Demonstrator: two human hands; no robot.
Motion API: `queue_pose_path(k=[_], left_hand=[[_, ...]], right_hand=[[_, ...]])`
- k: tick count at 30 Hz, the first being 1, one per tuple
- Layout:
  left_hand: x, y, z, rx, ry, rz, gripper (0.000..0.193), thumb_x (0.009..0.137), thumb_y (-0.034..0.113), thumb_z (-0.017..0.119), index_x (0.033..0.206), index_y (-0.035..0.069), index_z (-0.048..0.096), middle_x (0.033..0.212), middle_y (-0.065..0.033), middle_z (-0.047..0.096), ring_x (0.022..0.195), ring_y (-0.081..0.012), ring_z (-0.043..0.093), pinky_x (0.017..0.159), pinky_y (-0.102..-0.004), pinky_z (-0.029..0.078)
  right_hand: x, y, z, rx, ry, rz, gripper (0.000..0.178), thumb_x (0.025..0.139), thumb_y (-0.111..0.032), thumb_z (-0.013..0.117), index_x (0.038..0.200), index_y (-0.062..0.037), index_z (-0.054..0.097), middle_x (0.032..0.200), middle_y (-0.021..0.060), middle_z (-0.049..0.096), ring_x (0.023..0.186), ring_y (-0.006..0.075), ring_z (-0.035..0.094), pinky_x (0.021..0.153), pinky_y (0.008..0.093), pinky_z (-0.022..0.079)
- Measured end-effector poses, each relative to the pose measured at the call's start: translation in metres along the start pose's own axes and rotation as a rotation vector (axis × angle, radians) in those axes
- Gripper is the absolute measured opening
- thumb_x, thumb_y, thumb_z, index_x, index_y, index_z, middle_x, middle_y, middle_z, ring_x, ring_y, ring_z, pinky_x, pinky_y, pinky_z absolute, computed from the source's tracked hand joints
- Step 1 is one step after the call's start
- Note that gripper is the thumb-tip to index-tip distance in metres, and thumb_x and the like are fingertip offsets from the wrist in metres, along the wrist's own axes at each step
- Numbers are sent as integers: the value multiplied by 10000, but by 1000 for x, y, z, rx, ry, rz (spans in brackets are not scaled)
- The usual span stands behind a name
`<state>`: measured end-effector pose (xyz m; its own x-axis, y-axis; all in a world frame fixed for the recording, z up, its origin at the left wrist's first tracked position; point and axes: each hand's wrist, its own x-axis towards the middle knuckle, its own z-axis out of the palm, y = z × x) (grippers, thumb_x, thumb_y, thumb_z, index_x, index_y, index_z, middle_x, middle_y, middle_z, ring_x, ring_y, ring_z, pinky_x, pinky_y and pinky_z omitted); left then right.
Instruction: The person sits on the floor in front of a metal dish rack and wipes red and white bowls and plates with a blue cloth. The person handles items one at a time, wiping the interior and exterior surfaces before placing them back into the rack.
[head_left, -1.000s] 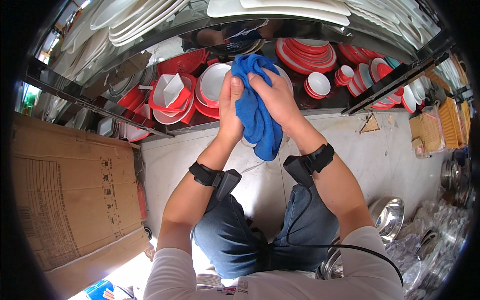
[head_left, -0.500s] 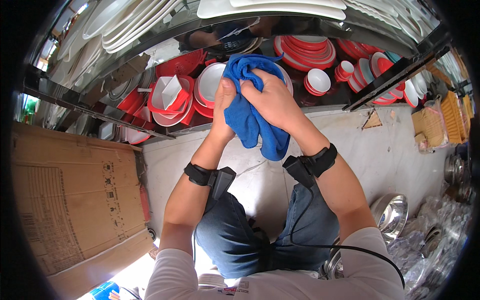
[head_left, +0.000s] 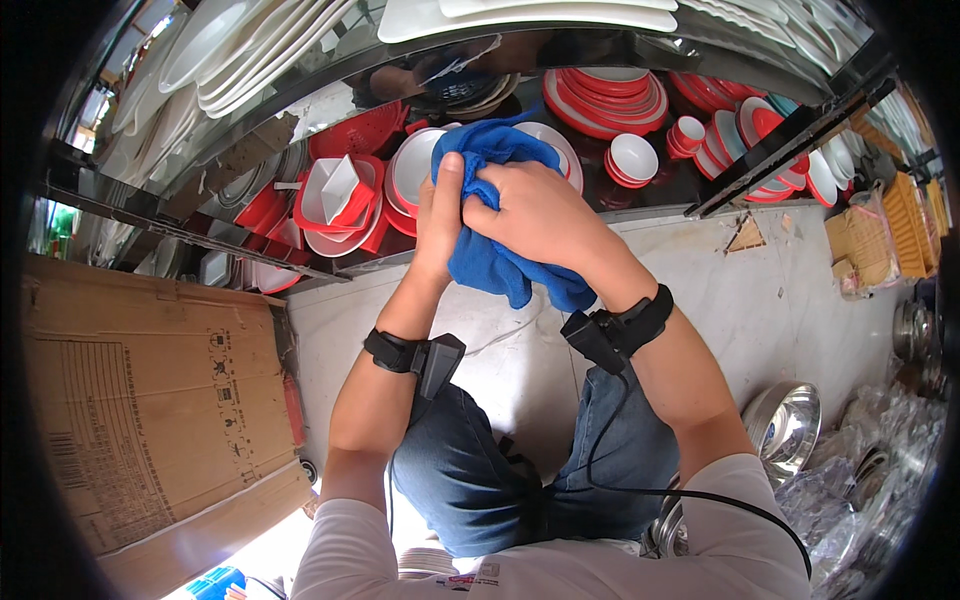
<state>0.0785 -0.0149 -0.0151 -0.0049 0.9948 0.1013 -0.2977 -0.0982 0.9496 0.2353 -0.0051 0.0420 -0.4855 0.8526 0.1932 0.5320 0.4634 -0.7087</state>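
Blue cloth [head_left: 515,285] is bunched between the two hands, in front of the person and above the pale floor [head_left: 700,290]. The right hand [head_left: 535,212] curls its fingers into the folds, its thumb bent against them. The left hand [head_left: 437,222] stands upright along the cloth's left side, thumb pointing up; its fingers are hidden, so how tightly it closes cannot be told, nor whether anything lies inside the cloth. A loose end hangs below the right hand.

Just beyond the left hand, a red bowl [head_left: 410,170] with a white inside sits on the dark shelf [head_left: 665,187]; farther left is a square bowl [head_left: 318,190]. Beyond the right hand and to its right are stacked cups [head_left: 634,158], with red plates [head_left: 605,105] behind them. White trays [head_left: 530,20] lie on a higher shelf, farther beyond both hands. Well to the left of the hands stands a carton [head_left: 150,400]; well to the right and nearer the person is a steel bowl [head_left: 790,425] beside clear plastic [head_left: 890,470].
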Motion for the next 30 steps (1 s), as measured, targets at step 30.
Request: queue_pose_path(k=[30], left_hand=[[-2,7,15,-243,15,-18,729,1108,643,317,1455,41,539,1369,-136,638,1253,-245,627,1137,-393,482]], right_hand=[[3,11,21,552,209,184,581,993,-546,658,1236,-18,646,1185,184,718,1101,312,696,932,397,533]])
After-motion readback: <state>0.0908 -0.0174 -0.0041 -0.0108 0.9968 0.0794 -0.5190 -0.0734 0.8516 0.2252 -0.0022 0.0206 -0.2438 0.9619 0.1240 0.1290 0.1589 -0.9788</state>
